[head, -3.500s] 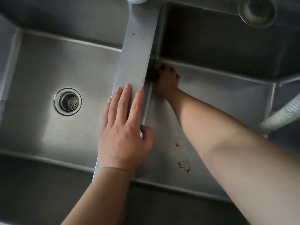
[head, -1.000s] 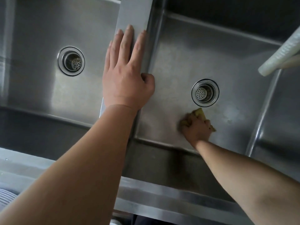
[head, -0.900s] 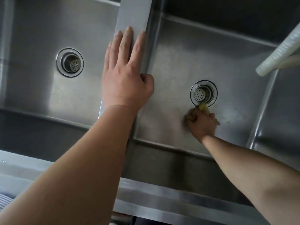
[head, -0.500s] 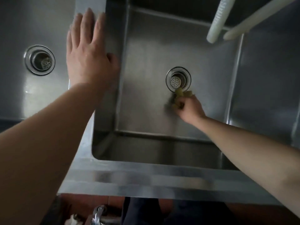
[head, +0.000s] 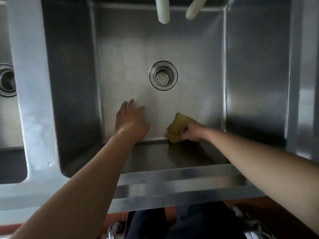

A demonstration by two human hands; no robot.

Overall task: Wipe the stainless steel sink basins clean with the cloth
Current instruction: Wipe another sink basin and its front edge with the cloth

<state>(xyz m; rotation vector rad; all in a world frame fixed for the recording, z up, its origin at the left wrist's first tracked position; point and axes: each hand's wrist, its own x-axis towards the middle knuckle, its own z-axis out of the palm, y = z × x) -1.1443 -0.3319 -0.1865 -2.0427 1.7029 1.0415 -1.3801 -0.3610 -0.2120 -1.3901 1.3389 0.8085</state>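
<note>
The right hand (head: 190, 131) grips one yellow cloth (head: 177, 129), left hand (head: 131, 121) spread flat; two drains, two hoses.

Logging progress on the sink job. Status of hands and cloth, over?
Right hand shut on cloth, at near edge of basin floor. Left hand open, flat on floor. Two hoses hang above the back, clear of work.

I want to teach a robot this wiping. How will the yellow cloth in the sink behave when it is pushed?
The cloth looks bunched in the right hand, so it is probably floppy. Likely light. On the smooth basin floor it should slide easily.
</note>
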